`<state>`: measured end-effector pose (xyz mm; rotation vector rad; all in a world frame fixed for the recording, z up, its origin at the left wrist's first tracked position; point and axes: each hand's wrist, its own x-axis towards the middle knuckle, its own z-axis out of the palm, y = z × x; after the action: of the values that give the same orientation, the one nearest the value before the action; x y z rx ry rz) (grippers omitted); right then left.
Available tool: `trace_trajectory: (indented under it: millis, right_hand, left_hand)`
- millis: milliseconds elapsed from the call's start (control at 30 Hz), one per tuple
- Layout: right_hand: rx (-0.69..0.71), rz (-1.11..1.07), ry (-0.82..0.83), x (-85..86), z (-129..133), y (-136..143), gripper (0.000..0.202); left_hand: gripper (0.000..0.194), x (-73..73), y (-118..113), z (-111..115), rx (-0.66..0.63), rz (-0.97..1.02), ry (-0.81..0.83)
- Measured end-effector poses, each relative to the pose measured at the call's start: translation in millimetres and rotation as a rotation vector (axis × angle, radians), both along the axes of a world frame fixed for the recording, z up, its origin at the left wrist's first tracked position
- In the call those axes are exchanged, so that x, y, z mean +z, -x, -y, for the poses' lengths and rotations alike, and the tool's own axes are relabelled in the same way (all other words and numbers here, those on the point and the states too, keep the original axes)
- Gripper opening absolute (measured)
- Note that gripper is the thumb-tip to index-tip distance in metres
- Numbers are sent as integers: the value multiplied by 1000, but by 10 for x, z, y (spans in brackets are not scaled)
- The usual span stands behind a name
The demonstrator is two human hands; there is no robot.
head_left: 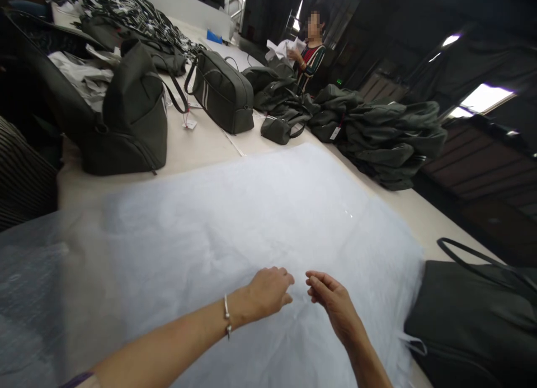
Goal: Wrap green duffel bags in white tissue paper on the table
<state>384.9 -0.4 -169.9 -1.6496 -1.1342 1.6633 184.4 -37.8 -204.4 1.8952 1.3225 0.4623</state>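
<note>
A large, thin whitish sheet [251,209], wrinkled and partly see-through, lies spread over the cream table [210,141]. Above its near middle is my left hand [268,293], palm down, with a bracelet on the wrist. Its thumb stands apart from the curved fingers, and nothing shows between them. A small gap separates it from my right hand [331,298], whose thumb and fingers are drawn together at the tips; whether they pinch part of the sheet cannot be made out.
Dark green bags stand at the back left [130,113] and back middle [224,91], beside a small pouch [277,129]. More bags are heaped along the right edge [386,136]. Another bag [470,321] lies near right. Across the table, a person [310,60] holds white material.
</note>
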Motion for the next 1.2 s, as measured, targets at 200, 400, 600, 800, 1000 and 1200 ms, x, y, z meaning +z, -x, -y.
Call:
trace_trajectory:
  millis: [200,400,600,800,1000,1200]
  right_hand:
    - [178,21,-45,141,78,-30,35]
    - [272,27,-125,345,183,2,29]
    - [372,0,-43,391,168,-80,30]
    - [445,31,54,443,164,-102,69]
    - [340,116,-61,346,300,-137,76]
    - [348,139,-81,298,415,-157,72]
  left_hand:
    - [61,291,42,-195,5,430,267]
    - [39,355,-71,-288,18,948,588]
    - [52,279,-165,-289,66,1022,750]
    - [40,288,-247,-240,163,1144,763]
    - [47,272,-168,-173,152,1175,931]
    - [36,315,-120,-183,199,1042,899]
